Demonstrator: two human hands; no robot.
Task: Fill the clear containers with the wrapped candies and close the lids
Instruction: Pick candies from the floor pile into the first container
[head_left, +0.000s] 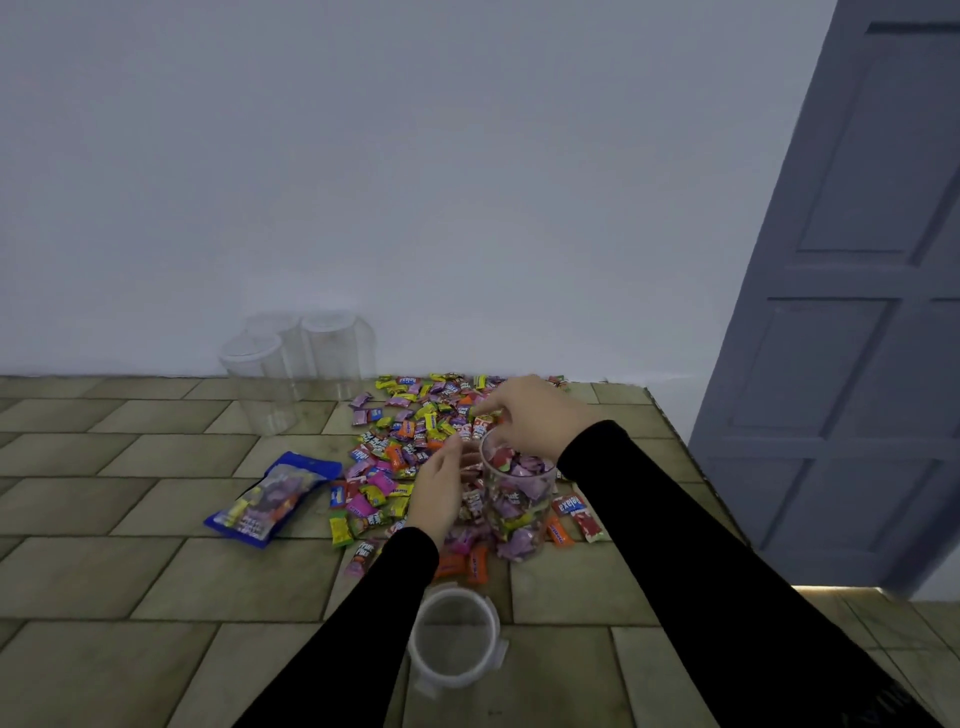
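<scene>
Candies (410, 441) are spread in a heap over the tiled surface (130, 571), around an upright clear container (517, 499) already largely filled. A wrapped candy (485, 420) is pinched by the right hand (535, 415) just above the container's rim. The left hand (439, 488), fingers relaxed, is held beside the container's wall. A lid (454, 642) is laid nearer the person.
</scene>
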